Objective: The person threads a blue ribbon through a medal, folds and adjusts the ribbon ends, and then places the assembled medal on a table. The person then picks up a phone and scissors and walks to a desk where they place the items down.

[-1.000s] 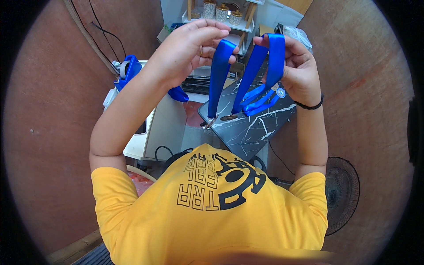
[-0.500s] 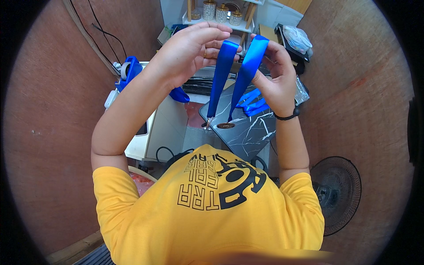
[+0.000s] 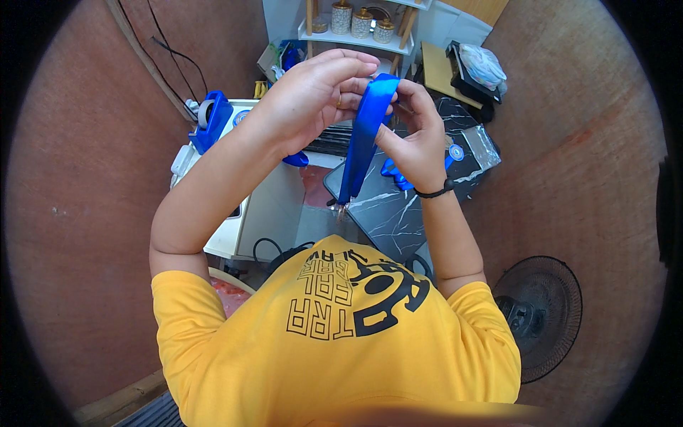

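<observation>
A shiny blue ribbon [image 3: 366, 128] hangs in folds between my two hands. At its lower end dangles a small medal [image 3: 341, 212], seen nearly edge-on. My left hand [image 3: 313, 99] is closed on the ribbon's upper part, its fingertips partly hidden behind the cloth. From the other side, my right hand [image 3: 418, 142] pinches the ribbon between thumb and fingers. More blue ribbons [image 3: 398, 173] lie on the black marble-patterned table [image 3: 384, 222] below, partly covered by my right hand. Beside them a round blue-and-white disc [image 3: 456, 152] shows.
To the left, a blue tape dispenser [image 3: 213, 121] stands on a white cabinet [image 3: 267, 203]. A clear plastic packet [image 3: 482, 146] lies at the table's right. Several patterned canisters [image 3: 361, 24] fill a shelf at the back. A black fan [image 3: 541, 317] stands at lower right.
My right hand has moved left toward my left hand. The two ribbon strands, apart before, now lie together, and the medal has turned from face-on to edge-on.
</observation>
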`<action>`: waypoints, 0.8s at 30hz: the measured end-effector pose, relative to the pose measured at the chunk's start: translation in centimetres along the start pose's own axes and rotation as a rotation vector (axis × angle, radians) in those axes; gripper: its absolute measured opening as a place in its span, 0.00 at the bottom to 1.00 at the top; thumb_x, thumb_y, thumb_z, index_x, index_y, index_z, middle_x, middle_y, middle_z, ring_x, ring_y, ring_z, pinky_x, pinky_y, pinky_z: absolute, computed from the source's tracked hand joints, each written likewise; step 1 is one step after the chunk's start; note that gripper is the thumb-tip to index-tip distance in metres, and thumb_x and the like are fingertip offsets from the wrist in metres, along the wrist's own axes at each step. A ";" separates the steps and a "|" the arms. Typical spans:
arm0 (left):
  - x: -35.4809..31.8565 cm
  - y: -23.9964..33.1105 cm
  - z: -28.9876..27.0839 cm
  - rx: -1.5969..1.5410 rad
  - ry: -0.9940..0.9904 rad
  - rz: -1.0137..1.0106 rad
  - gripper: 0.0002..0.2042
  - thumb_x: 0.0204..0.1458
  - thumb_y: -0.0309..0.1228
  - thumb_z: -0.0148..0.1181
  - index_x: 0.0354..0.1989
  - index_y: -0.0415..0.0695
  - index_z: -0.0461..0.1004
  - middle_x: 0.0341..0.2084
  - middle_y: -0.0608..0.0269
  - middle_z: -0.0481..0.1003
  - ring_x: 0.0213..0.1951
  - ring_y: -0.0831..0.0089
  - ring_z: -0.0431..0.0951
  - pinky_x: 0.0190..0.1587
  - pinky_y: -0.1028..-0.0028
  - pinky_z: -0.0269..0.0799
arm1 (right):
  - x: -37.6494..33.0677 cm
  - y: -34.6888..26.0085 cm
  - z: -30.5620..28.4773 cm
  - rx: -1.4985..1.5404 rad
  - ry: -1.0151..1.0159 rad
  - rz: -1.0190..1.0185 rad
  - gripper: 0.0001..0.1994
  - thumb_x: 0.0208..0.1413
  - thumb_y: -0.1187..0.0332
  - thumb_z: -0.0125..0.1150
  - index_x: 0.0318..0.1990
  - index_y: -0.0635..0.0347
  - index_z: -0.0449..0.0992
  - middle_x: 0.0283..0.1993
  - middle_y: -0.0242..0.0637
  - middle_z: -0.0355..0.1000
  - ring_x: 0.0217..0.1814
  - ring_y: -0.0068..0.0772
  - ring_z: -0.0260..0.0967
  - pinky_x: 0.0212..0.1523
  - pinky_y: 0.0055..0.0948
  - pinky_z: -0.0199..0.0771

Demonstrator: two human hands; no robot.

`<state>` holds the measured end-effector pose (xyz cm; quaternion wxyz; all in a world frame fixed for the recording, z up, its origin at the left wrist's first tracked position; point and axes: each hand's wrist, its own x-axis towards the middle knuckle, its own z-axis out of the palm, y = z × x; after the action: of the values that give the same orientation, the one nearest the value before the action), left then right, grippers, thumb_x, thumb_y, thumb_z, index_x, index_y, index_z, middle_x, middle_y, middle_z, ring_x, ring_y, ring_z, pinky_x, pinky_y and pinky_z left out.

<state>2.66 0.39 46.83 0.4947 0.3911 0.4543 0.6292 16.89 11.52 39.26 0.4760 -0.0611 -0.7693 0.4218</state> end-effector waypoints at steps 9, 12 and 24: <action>0.1 -0.3 0.0 0.027 -0.011 -0.012 0.17 0.60 0.36 0.53 0.53 0.41 0.68 0.37 0.60 0.77 0.41 0.71 0.80 0.46 0.75 0.73 | -0.2 0.1 0.2 -0.016 -0.057 0.061 0.24 0.47 0.76 0.66 0.53 0.64 0.66 0.49 0.34 0.70 0.52 0.26 0.71 0.55 0.29 0.71; 0.2 -0.5 0.0 0.046 0.015 -0.004 0.18 0.60 0.36 0.53 0.54 0.41 0.68 0.37 0.59 0.77 0.41 0.71 0.80 0.46 0.74 0.73 | -0.4 -0.1 0.6 -0.035 -0.004 0.053 0.22 0.46 0.76 0.65 0.50 0.65 0.69 0.46 0.35 0.71 0.49 0.26 0.72 0.51 0.28 0.73; 1.0 0.7 -0.3 0.129 0.001 0.054 0.20 0.59 0.38 0.53 0.56 0.39 0.68 0.42 0.52 0.77 0.44 0.69 0.79 0.50 0.72 0.72 | -2.7 3.1 -1.3 0.265 0.128 0.244 0.12 0.50 0.80 0.57 0.44 0.64 0.74 0.38 0.29 0.70 0.39 0.17 0.66 0.40 0.18 0.68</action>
<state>1.94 1.28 47.44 0.4509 0.4343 0.4834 0.6119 18.42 12.90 35.44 0.4731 -0.1174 -0.6622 0.5691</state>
